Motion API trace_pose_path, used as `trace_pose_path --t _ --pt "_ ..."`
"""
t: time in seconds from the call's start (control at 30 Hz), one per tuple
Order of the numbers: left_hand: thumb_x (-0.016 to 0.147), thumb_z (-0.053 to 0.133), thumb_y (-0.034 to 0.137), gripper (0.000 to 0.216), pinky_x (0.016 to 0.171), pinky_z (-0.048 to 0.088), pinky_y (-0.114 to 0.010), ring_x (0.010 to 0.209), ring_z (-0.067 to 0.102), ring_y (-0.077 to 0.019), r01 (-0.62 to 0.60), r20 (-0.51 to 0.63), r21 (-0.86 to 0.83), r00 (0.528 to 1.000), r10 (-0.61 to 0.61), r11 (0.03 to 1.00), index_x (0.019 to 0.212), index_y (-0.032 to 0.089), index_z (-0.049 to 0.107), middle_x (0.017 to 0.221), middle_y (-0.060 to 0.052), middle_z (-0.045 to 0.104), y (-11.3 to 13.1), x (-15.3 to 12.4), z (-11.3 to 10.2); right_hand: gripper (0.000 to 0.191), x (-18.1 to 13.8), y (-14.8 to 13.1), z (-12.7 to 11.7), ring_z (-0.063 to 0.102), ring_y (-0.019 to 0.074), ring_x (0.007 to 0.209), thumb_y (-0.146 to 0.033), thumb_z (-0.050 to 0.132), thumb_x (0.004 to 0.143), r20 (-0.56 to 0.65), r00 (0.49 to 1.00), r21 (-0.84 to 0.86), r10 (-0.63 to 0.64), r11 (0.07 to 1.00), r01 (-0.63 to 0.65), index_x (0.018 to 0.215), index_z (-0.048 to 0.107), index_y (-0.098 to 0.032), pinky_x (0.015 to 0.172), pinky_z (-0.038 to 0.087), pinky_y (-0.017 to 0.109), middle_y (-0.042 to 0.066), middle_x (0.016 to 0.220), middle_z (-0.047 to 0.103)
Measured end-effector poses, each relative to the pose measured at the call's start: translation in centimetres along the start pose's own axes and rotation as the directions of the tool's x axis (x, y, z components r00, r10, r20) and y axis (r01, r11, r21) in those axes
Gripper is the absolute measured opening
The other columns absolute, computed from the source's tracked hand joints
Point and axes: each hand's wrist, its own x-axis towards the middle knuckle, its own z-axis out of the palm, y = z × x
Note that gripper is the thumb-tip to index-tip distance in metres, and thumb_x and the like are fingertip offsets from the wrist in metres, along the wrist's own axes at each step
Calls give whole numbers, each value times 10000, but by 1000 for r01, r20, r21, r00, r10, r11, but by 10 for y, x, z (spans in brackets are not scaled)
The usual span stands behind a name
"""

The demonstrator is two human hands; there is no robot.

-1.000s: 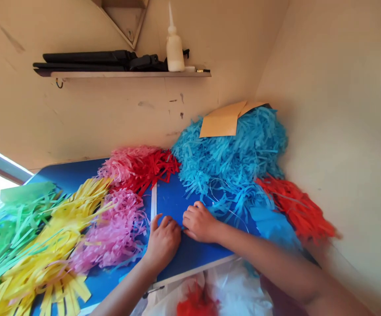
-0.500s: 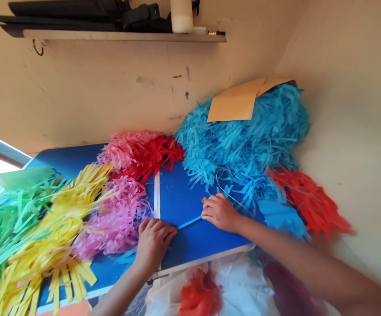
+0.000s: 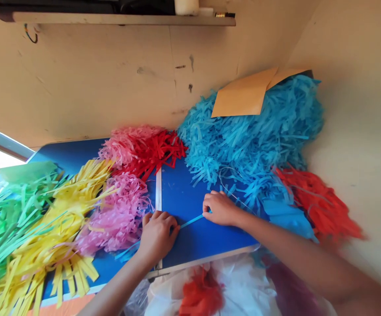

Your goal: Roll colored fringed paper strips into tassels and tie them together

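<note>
A narrow light-blue paper strip [image 3: 191,221] stretches low over the blue table between my two hands. My left hand [image 3: 160,231] is closed on its left end, with the knuckles up, beside a pile of lilac shredded paper [image 3: 119,210]. My right hand [image 3: 220,209] pinches the other end, its fingers curled. Behind the right hand, a thin white string or wire [image 3: 221,175] loops out by a large heap of blue shredded paper [image 3: 249,136]. A few blue strips [image 3: 126,253] lie by my left wrist.
Yellow fringed paper [image 3: 61,215], green strips [image 3: 22,206], pink shreds [image 3: 121,147] and red shreds [image 3: 157,153] cover the left. An orange-brown paper sheet [image 3: 239,96] tops the blue heap. Red-orange shreds [image 3: 322,206] lie right. A wall shelf [image 3: 124,19] hangs above; white plastic [image 3: 243,281] sits below the table edge [image 3: 206,262].
The view has tilted down a little. Both hands still hold the strip. A small brown bit that showed at my right fingertips is out of sight.
</note>
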Motion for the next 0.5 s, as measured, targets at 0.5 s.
trace_pose_path --t 0.5 --pt "883 573 170 185 893 304 -473 901 547 -233 -386 -91 113 913 396 916 868 260 734 874 -32 697 3 4 0 224 -8 -41 13 549 252 924 -114 540 908 -109 762 -567 -639 669 480 771 701 -190 1121 143 582 40 753 650"
